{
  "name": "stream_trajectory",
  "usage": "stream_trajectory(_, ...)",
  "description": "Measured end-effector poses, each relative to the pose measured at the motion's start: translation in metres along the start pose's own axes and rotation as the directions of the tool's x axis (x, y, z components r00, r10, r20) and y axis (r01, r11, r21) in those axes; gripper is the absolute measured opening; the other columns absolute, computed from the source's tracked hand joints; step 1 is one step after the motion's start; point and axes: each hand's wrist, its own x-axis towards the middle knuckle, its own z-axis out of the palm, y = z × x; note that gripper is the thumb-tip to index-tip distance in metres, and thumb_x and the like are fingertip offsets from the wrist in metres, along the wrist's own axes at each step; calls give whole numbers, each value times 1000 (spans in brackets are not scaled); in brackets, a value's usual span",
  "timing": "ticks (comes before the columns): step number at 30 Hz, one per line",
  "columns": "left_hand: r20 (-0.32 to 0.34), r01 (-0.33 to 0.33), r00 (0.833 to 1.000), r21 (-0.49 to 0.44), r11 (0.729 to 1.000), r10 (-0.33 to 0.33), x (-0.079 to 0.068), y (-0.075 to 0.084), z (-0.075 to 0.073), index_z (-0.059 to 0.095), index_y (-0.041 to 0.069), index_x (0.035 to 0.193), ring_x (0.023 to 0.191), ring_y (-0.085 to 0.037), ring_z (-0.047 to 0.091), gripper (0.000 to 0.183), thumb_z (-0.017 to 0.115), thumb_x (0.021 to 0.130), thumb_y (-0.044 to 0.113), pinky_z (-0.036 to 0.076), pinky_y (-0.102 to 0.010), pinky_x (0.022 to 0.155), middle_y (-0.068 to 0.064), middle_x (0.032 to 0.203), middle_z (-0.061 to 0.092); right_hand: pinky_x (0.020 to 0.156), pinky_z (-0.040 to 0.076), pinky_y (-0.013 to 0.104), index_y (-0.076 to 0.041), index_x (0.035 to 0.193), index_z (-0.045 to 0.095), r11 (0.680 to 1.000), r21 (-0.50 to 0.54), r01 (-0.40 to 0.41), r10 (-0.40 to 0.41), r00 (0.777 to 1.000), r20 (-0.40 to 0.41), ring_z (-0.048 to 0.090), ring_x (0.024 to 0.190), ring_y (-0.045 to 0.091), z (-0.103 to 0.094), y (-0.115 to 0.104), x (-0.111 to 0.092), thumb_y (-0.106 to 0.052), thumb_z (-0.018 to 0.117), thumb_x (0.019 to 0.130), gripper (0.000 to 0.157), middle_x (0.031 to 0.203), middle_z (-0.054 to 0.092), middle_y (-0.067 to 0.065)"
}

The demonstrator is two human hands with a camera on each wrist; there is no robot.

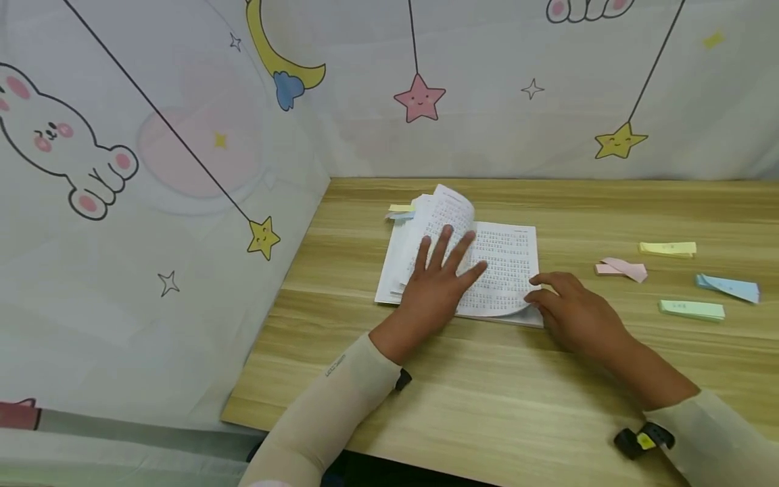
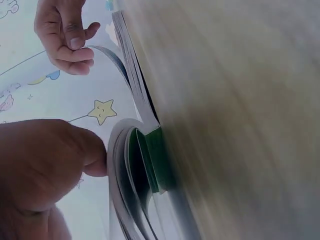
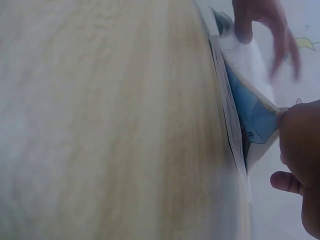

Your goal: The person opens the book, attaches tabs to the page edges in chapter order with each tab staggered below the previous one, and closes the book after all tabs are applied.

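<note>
The open book [image 1: 499, 247] lies on the worktop [image 1: 517, 406] beneath the spread left hand [image 1: 433, 287]; the right hand [image 1: 578, 310] pinches a page [image 1: 505, 299] by its near corner. It looks light, floppy, easily creased: best held there.

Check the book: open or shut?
Open: the book lies spread, printed pages up, left hand across them, right hand pinching a raised corner.

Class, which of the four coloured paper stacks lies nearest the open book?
The pink stack: it is leftmost in the head view, while the yellow stack, green stack and blue stack all lie farther from the book.
</note>
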Motion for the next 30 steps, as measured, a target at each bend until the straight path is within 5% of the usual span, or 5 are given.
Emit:
stream_trajectory(9,161,-65,982,-200,978,99,-3,2,7,64,19,107,120,-15,39,34,58,88,48,27,-31,104,5,119,52,80,44,41,-6,96,64,1000,4,1,-1,997,-78,51,105,28,1,-2,3,-18,59,88,15,111,55,10)
stream_trajectory(16,63,-26,997,-232,972,41,1,2,9,37,16,142,111,-16,49,64,62,87,37,41,-31,91,0,119,53,68,48,44,-8,120,60,994,-27,-102,99,990,-101,51,107,30,0,-5,3,-20,67,82,40,120,52,12)
stream_trajectory(22,-79,75,993,-170,983,-89,1,0,4,-7,23,151,136,-36,20,98,63,81,20,38,-38,97,-21,153,-1,67,48,47,-10,128,56,996,-40,-74,72,995,-63,49,109,35,-1,-4,2,-15,64,82,47,126,49,17)
stream_trajectory(25,-38,5,999,-32,999,-6,1,-1,1,15,31,151,139,-38,-12,81,63,87,20,4,-52,109,-14,154,-14,75,46,48,-8,113,64,999,-32,-37,36,999,-11,45,114,36,-1,-3,2,-8,62,79,34,125,49,17)
stream_trajectory(30,91,-186,978,-56,981,190,-1,1,0,60,28,125,138,-20,23,30,51,98,20,9,-40,111,7,143,41,74,47,45,-7,102,66,999,-18,-47,46,999,-19,46,113,33,-1,-3,3,-14,56,85,20,120,52,13)
